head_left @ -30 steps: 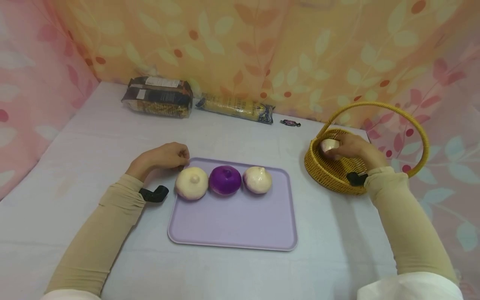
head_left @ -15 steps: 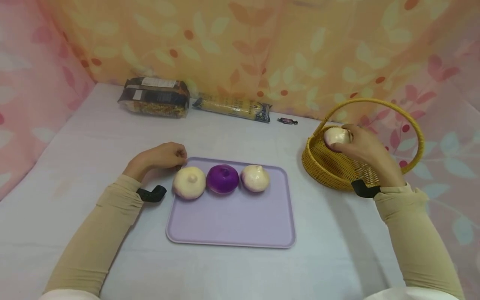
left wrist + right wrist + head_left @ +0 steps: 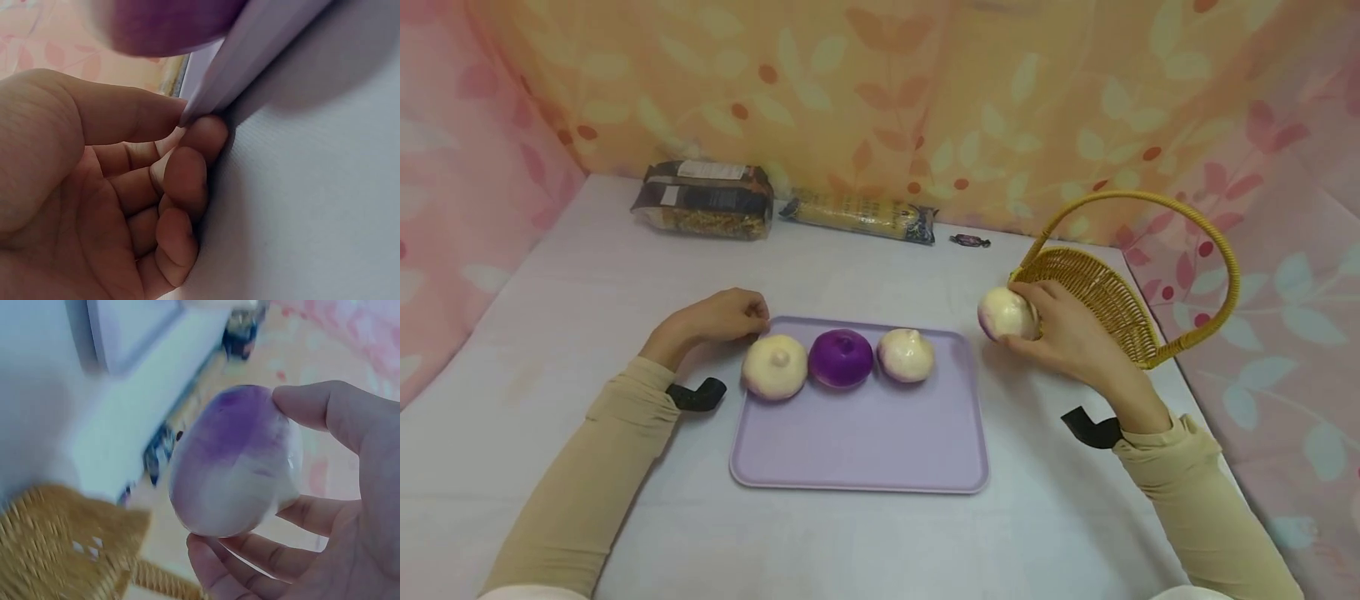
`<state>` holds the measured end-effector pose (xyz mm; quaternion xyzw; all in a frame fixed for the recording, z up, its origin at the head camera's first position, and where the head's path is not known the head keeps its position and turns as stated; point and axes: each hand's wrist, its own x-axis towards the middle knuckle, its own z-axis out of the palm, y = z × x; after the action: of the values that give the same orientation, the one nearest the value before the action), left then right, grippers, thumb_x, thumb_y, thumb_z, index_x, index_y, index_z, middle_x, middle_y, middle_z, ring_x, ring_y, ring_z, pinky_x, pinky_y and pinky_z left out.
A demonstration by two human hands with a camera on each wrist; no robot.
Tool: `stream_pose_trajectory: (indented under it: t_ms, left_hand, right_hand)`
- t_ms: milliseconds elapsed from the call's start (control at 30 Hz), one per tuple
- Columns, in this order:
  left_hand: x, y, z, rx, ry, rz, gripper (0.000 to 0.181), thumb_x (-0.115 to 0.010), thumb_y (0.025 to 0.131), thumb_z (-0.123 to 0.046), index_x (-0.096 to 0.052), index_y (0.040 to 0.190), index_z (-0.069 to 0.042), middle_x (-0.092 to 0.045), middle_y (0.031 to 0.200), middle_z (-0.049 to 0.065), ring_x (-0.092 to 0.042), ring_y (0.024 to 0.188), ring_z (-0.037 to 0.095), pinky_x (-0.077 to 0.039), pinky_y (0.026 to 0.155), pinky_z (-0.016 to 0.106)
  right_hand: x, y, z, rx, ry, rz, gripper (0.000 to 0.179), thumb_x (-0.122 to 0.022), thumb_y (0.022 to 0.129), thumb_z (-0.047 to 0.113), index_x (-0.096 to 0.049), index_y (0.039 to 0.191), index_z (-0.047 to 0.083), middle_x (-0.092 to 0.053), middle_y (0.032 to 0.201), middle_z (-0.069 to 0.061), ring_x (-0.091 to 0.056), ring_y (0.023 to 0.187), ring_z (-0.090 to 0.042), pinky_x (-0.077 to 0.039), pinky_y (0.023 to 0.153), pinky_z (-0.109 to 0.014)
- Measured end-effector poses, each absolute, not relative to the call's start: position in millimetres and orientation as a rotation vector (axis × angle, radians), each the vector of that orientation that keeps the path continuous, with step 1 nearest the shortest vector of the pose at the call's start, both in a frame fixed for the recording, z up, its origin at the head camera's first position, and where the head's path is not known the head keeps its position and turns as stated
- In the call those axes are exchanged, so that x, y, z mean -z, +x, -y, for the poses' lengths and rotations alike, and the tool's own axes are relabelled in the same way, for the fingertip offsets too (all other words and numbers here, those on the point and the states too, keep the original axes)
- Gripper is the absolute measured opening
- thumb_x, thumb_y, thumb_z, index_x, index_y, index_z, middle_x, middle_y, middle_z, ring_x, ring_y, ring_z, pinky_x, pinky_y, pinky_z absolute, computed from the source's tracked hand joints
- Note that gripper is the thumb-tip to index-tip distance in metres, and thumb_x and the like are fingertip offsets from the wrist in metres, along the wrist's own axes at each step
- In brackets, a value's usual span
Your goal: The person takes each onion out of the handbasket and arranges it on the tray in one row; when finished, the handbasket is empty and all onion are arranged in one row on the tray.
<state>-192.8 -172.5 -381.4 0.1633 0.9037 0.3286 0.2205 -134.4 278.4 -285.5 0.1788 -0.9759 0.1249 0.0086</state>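
Observation:
My right hand (image 3: 1063, 333) holds a white-and-purple turnip (image 3: 1007, 315) between thumb and fingers, left of the wicker basket (image 3: 1086, 279) and close to the tray's right side. The right wrist view shows the turnip's purple patch (image 3: 240, 425), with the thumb above it and fingers below. A lilac tray (image 3: 861, 442) lies in the middle of the table. Along its back edge sit a white turnip (image 3: 775, 368), a purple turnip (image 3: 841, 358) and another white turnip (image 3: 906, 356). My left hand (image 3: 722, 317) pinches the tray's back left corner; the left wrist view shows its thumb on the rim (image 3: 219, 81).
At the back of the table lie a dark pasta bag (image 3: 703, 200), a yellow pasta packet (image 3: 857, 214) and a small wrapped candy (image 3: 970, 240). The basket's tall handle (image 3: 1213, 225) arches up at the right. A patterned curtain (image 3: 880, 92) stands behind the table.
My right hand has lifted the turnip out of the basket and carried it left toward the tray. The left hand stays at the tray's corner.

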Motion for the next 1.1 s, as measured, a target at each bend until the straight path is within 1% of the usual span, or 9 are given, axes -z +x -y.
stream_pose_trajectory:
  t_ms: [133, 267, 367, 467, 633, 800, 1100]
  left_hand:
    - [383, -192, 173, -0.918, 0.446, -2.504, 0.016, -0.055, 0.094, -0.014, -0.062, 0.099, -0.001, -0.063, 0.082, 0.007, -0.054, 0.076, 0.017, -0.043, 0.067, 0.028]
    - [385, -192, 173, -0.945, 0.450, -2.497, 0.015, -0.056, 0.094, -0.014, -0.062, 0.099, -0.001, -0.063, 0.082, 0.008, -0.054, 0.075, 0.017, -0.044, 0.066, 0.028]
    - [384, -191, 173, -0.954, 0.452, -2.498, 0.016, -0.056, 0.094, -0.014, -0.062, 0.100, 0.000, -0.063, 0.082, 0.008, -0.054, 0.074, 0.017, -0.044, 0.066, 0.029]
    - [382, -191, 173, -0.952, 0.447, -2.498, 0.016, -0.056, 0.095, -0.013, -0.062, 0.101, 0.000, -0.062, 0.081, 0.008, -0.054, 0.074, 0.017, -0.044, 0.065, 0.029]
    - [381, -191, 173, -0.948, 0.446, -2.498, 0.016, -0.055, 0.095, -0.013, -0.061, 0.101, 0.001, -0.063, 0.081, 0.008, -0.054, 0.073, 0.017, -0.044, 0.066, 0.028]
    - [382, -190, 173, -0.939, 0.453, -2.509, 0.016, -0.055, 0.095, -0.013, -0.061, 0.100, 0.000, -0.062, 0.081, 0.008, -0.053, 0.074, 0.017, -0.043, 0.065, 0.029]
    - [382, -191, 173, -0.916, 0.447, -2.528, 0.017, -0.055, 0.094, -0.014, -0.061, 0.102, 0.000, -0.060, 0.083, 0.008, -0.052, 0.076, 0.018, -0.042, 0.066, 0.028]
  right_hand:
    - [303, -127, -267, -0.346, 0.626, 3.075, 0.066, -0.075, 0.080, 0.031, -0.052, 0.135, 0.006, -0.056, 0.121, -0.019, -0.058, 0.099, -0.031, -0.051, 0.082, -0.048]
    - [317, -119, -260, -0.333, 0.668, 3.099, 0.068, -0.077, 0.078, 0.033, -0.053, 0.135, 0.007, -0.057, 0.123, -0.017, -0.060, 0.105, -0.033, -0.050, 0.087, -0.051]
    - [324, -114, -258, -0.342, 0.674, 3.114, 0.070, -0.078, 0.078, 0.036, -0.052, 0.137, 0.008, -0.057, 0.124, -0.015, -0.060, 0.107, -0.032, -0.051, 0.088, -0.050]
    - [331, -110, -256, -0.348, 0.669, 3.117, 0.070, -0.078, 0.079, 0.039, -0.052, 0.138, 0.010, -0.057, 0.122, -0.012, -0.061, 0.104, -0.029, -0.052, 0.085, -0.049]
    - [338, -107, -252, -0.357, 0.684, 3.090, 0.070, -0.078, 0.079, 0.040, -0.052, 0.137, 0.011, -0.058, 0.121, -0.011, -0.062, 0.102, -0.028, -0.052, 0.084, -0.048]
    - [342, -108, -249, -0.356, 0.689, 3.083, 0.071, -0.078, 0.079, 0.040, -0.052, 0.138, 0.010, -0.059, 0.124, -0.012, -0.061, 0.106, -0.030, -0.051, 0.087, -0.049]
    - [344, -108, -245, -0.345, 0.733, 3.066, 0.073, -0.080, 0.078, 0.042, -0.052, 0.138, 0.011, -0.058, 0.124, -0.011, -0.062, 0.103, -0.027, -0.052, 0.084, -0.047]
